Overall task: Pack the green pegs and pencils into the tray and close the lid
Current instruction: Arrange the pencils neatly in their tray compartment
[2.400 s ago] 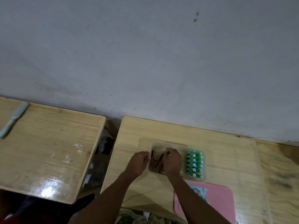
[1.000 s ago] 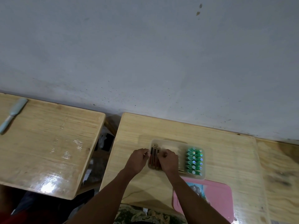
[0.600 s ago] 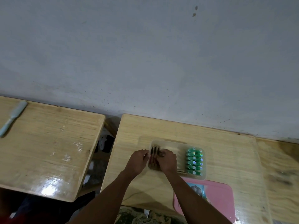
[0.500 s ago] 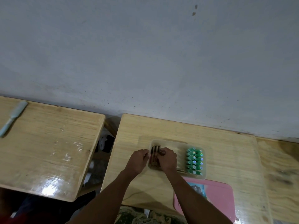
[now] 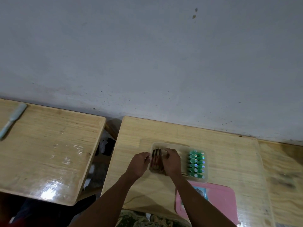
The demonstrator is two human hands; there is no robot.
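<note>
A clear plastic tray sits on the middle wooden table. Several green pegs lie in two neat columns at its right end. Dark red-brown pencils lie side by side along the tray's left end. My left hand rests against the tray's left wall, fingers curled at the rim. Over the tray, just right of the pencils, my right hand has its fingers bent down onto them. Whether it grips a pencil is hidden. A pink lid lies flat on the table in front of the tray.
A second wooden table stands to the left across a gap, with a pale blue brush at its far left. A grey wall rises right behind the tables. More wood surface continues at the right.
The pencils, earlier loose and slanted in the tray, now lie straight and parallel at its left end. My right hand has shifted left across the tray toward them; my left hand stayed put.
</note>
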